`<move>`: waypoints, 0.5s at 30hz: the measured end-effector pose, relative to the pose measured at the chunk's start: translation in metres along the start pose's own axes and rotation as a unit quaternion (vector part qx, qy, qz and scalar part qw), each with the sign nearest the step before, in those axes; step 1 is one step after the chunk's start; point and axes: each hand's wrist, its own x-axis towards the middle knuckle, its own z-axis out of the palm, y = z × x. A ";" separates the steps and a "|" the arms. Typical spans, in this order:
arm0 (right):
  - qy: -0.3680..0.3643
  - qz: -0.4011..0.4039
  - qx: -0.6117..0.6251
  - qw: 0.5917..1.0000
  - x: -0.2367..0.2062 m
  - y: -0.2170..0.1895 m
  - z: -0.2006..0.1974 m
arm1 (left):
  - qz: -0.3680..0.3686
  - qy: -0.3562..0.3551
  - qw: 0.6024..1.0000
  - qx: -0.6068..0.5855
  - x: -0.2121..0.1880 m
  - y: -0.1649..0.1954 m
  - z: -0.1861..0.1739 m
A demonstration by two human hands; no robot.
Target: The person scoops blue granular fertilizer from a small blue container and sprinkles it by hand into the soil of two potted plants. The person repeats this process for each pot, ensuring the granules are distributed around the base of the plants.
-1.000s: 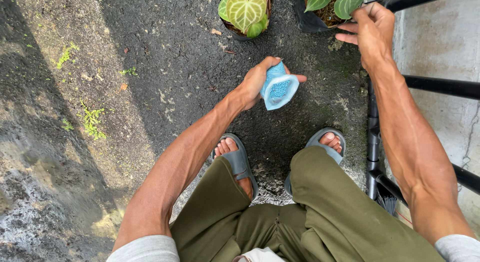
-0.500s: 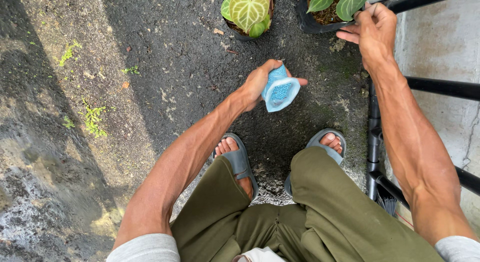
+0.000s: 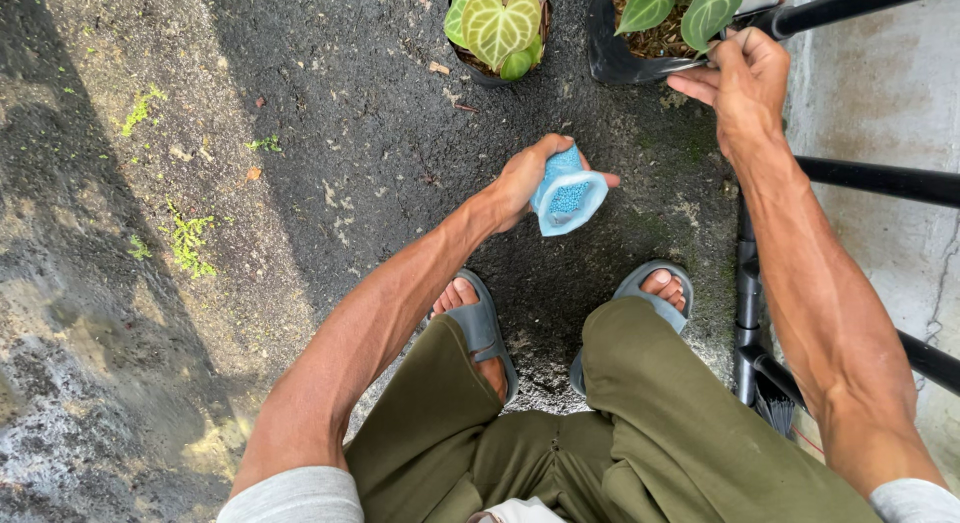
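Left hand (image 3: 520, 178) grips blue pellet bag (image 3: 567, 191); right hand (image 3: 740, 78) touches pot (image 3: 612, 55).

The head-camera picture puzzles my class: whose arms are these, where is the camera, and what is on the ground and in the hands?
The camera sits on a person's head and looks down, so you see their own two arms, green trousers and sandalled feet. The left hand holds a small open bag filled with blue granules. The right hand reaches to the rim of a black pot with green leaves. A second potted plant stands beside it on wet dark pavement. Black metal rails run along the right.
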 end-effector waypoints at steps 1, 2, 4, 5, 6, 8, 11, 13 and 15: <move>0.000 0.000 0.000 1.000 0.001 0.000 0.000 | 0.000 -0.001 1.000 -0.008 0.001 0.000 0.000; -0.002 -0.007 0.005 1.000 0.001 0.001 0.001 | 0.001 -0.002 1.000 -0.015 0.002 0.000 0.000; -0.007 -0.018 0.014 1.000 0.002 0.003 0.002 | 0.003 -0.002 1.000 -0.022 0.002 0.001 -0.001; 0.001 -0.015 0.020 1.000 0.002 0.004 0.002 | 0.005 -0.002 1.000 -0.025 0.003 0.001 -0.002; 0.009 -0.012 0.025 1.000 0.002 0.005 0.003 | 0.004 0.000 1.000 -0.027 0.003 0.001 -0.002; 0.028 -0.015 0.038 0.999 0.001 0.007 0.004 | 0.003 0.004 1.000 -0.030 0.003 0.001 -0.004; 0.052 -0.050 0.059 0.996 -0.002 0.009 -0.001 | 0.007 0.005 0.999 -0.033 0.004 0.003 -0.005; 0.060 -0.093 0.071 0.991 -0.003 0.006 -0.006 | 0.017 0.008 1.000 -0.019 0.005 0.003 -0.006; 0.079 -0.108 0.084 0.987 -0.003 -0.003 -0.010 | 0.023 0.006 1.000 -0.016 0.007 0.004 -0.006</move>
